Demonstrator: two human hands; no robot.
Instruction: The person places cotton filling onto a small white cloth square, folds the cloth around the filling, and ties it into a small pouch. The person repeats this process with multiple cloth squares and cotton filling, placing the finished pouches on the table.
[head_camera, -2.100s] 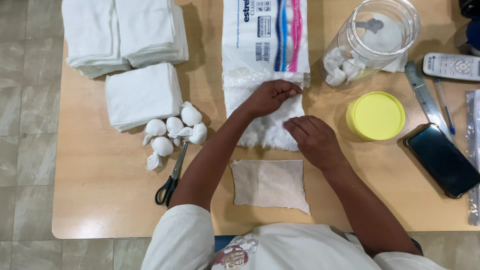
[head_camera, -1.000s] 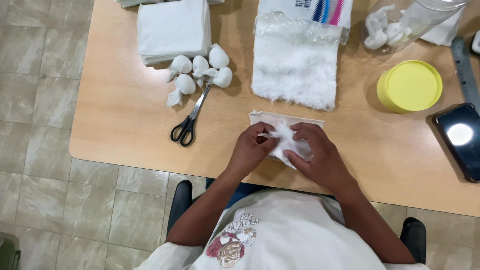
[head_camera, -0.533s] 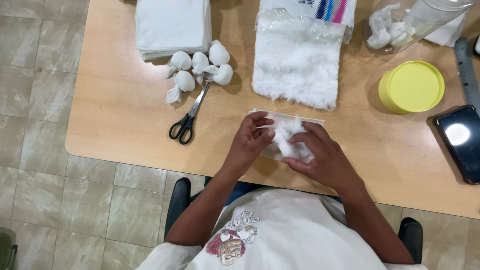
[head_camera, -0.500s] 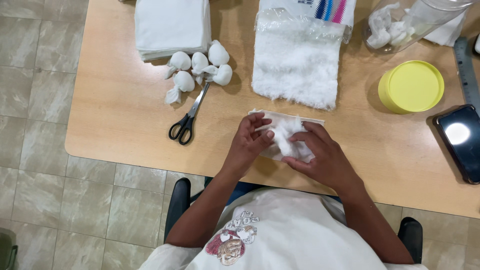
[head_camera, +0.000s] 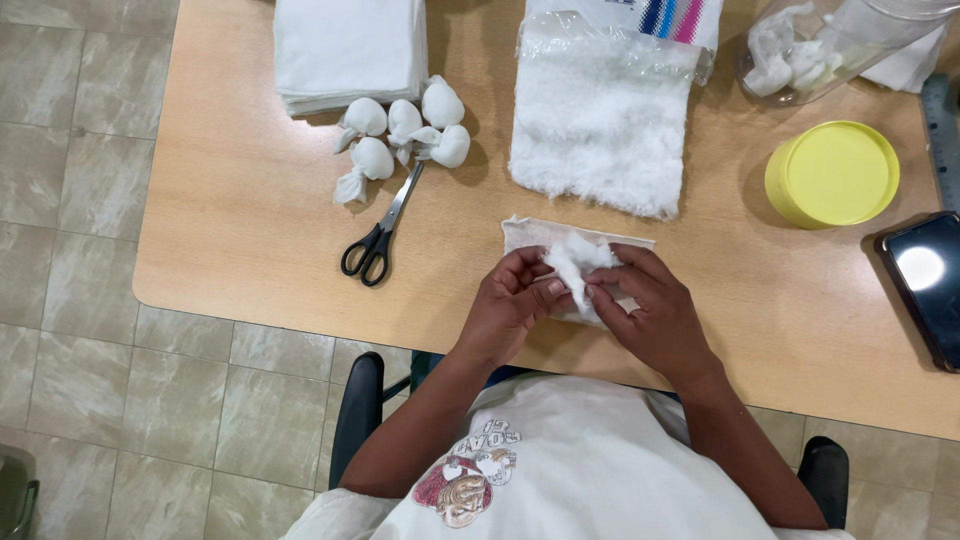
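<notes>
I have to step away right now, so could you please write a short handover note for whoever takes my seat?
Left hand and right hand: both pinch a white cotton wad over a square gauze cloth at the wooden table's front edge.
Done: five tied white gauze balls lie beside black-handled scissors.
Left: this wad is not yet wrapped; the fluffy cotton sheet and folded white cloths remain.

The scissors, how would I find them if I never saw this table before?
Start at the stack of folded white cloths at the far left of the wooden table. Just in front of it sits a cluster of small tied white bundles. The scissors lie right below them, blades pointing into the bundles: the only metal thing there, with black loop handles.
</notes>
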